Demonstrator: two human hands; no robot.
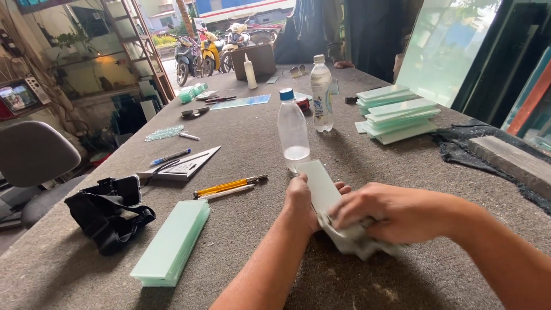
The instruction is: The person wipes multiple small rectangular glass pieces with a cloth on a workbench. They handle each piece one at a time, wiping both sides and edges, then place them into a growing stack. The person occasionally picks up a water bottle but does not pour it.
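A wide brown worktable (258,149) fills the view. Ahead and to the right of the right hand sit stacks of pale green glass plates (397,113); well to the left of the left hand lies another stack of green glass strips (172,241), and beyond that a black strap bundle (109,212). Just past the left hand stands a clear plastic bottle with a blue cap (293,131), with a second, white-capped bottle (321,95) behind it. A yellow-handled glass cutter (229,185) and a pencil lie to the left of the left hand.

The left hand (304,201) is closed around the lower part of a narrow frosted glass strip (320,183), holding it tilted, its far end rising toward the blue-capped bottle. The right hand (381,212) grips a crumpled grey cloth (356,238), pressed against the strip's near end, touching the left hand.
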